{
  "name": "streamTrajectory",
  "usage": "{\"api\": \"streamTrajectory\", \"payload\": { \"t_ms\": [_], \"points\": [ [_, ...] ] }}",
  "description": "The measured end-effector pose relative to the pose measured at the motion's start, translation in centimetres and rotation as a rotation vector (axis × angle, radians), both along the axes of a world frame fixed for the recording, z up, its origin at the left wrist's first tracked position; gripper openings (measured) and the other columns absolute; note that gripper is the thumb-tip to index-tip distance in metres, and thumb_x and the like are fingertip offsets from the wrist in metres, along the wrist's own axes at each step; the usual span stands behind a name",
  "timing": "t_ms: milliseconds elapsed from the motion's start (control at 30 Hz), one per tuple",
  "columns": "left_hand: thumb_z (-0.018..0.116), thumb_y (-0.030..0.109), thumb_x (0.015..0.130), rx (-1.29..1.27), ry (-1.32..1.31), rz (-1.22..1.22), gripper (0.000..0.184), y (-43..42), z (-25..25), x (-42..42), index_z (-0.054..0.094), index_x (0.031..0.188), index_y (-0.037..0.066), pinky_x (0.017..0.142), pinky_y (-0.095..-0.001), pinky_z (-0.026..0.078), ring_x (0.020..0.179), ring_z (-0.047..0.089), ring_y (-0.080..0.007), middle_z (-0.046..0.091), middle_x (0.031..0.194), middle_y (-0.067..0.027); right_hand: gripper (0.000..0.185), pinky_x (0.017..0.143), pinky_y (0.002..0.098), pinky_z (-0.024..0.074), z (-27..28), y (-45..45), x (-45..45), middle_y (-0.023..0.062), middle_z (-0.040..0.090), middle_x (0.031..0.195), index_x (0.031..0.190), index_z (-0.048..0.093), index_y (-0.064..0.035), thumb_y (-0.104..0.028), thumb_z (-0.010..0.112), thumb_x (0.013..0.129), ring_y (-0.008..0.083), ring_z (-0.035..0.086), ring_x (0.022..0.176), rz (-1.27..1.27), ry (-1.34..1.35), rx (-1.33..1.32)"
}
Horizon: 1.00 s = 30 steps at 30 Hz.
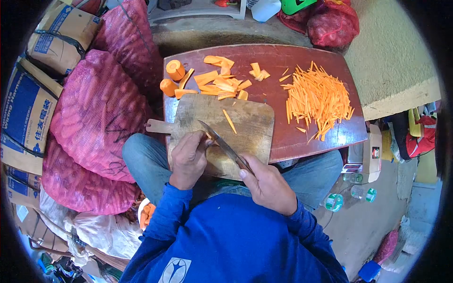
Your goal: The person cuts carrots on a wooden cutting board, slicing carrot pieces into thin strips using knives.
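Note:
My right hand (269, 184) is closed around the handle of a knife (226, 149), whose blade points up and left over the wooden cutting board (255, 118). Close to the blade, the fingers of my left hand (188, 155) pinch a small carrot piece (209, 135), mostly hidden by the fingertips. One thin carrot strip (229, 121) lies on the board just beyond the knife. Behind the board are carrot slices (224, 85) and two thick carrot chunks (175, 70). A heap of carrot sticks (318, 99) lies on the right of the red-brown table (278, 137).
Pink mesh sacks (96, 118) and cardboard boxes (21, 113) crowd the left side. A concrete ledge (391, 61) borders the table on the right. Plastic bottles (334, 202) lie on the floor at right. Beside my left arm is a container with carrot pieces (147, 214).

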<state>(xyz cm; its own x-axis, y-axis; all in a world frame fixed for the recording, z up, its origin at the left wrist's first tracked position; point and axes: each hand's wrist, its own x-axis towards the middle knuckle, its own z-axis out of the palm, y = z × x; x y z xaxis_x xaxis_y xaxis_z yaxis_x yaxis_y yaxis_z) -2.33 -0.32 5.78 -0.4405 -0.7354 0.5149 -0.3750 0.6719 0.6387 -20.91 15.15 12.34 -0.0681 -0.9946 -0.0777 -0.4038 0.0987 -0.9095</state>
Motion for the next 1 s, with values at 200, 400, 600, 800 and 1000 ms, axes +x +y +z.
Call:
{"api": "streamTrajectory", "payload": {
  "t_ms": [200, 400, 600, 800, 1000],
  "points": [
    [0.087, -0.002, 0.086, 0.022, 0.035, -0.001, 0.021, -0.1, -0.3, -0.1, 0.074, 0.102, 0.001, 0.073, -0.0392, 0.056, 0.080, 0.073, -0.0329, 0.074, 0.089, -0.0151, 0.030, 0.074, 0.0588, 0.0546, -0.5, -0.1, -0.1, 0.0305, 0.071, 0.100, 0.136, 0.053, -0.0005, -0.019, 0.060, 0.113, 0.0546, 0.071, 0.092, 0.013, 0.043, -0.012],
    [0.087, -0.003, 0.085, 0.085, 0.012, 0.017, 0.023, 0.1, 0.0, 0.3, 0.073, 0.102, 0.001, 0.073, -0.0393, 0.057, 0.080, 0.074, -0.0320, 0.074, 0.089, -0.0157, 0.024, 0.074, 0.0532, 0.0543, -0.6, -0.3, 0.2, 0.0267, 0.066, 0.094, 0.131, 0.057, -0.0015, -0.016, 0.060, 0.112, 0.0502, 0.070, 0.089, 0.025, 0.120, -0.001],
    [0.084, -0.005, 0.088, -0.001, 0.048, -0.016, 0.025, 0.1, 0.1, 0.3, 0.069, 0.107, -0.001, 0.072, -0.0428, 0.057, 0.081, 0.072, -0.0370, 0.072, 0.091, -0.0173, 0.031, 0.074, 0.0648, 0.0530, -0.8, -0.4, 0.1, 0.0335, 0.072, 0.096, 0.132, 0.050, -0.0010, -0.023, 0.058, 0.113, 0.0567, 0.070, 0.091, 0.065, 0.182, 0.033],
    [0.082, -0.004, 0.090, -0.001, 0.088, -0.067, 0.025, 0.1, 0.0, -0.2, 0.069, 0.111, 0.000, 0.075, -0.0442, 0.058, 0.086, 0.072, -0.0375, 0.073, 0.097, -0.0181, 0.029, 0.076, 0.0646, 0.0534, -0.8, -0.4, -0.1, 0.0344, 0.071, 0.094, 0.127, 0.053, 0.0015, -0.022, 0.059, 0.111, 0.0573, 0.070, 0.092, 0.052, 0.240, 0.042],
    [0.081, -0.002, 0.092, 0.028, 0.126, -0.058, 0.025, 0.1, -1.0, -0.4, 0.068, 0.113, -0.001, 0.075, -0.0455, 0.058, 0.086, 0.072, -0.0383, 0.071, 0.096, -0.0187, 0.023, 0.070, 0.0646, 0.0495, -1.3, -1.2, -0.7, 0.0345, 0.065, 0.083, 0.118, 0.055, 0.0008, -0.020, 0.061, 0.111, 0.0584, 0.066, 0.082, 0.077, 0.325, 0.071]
  ]
}}
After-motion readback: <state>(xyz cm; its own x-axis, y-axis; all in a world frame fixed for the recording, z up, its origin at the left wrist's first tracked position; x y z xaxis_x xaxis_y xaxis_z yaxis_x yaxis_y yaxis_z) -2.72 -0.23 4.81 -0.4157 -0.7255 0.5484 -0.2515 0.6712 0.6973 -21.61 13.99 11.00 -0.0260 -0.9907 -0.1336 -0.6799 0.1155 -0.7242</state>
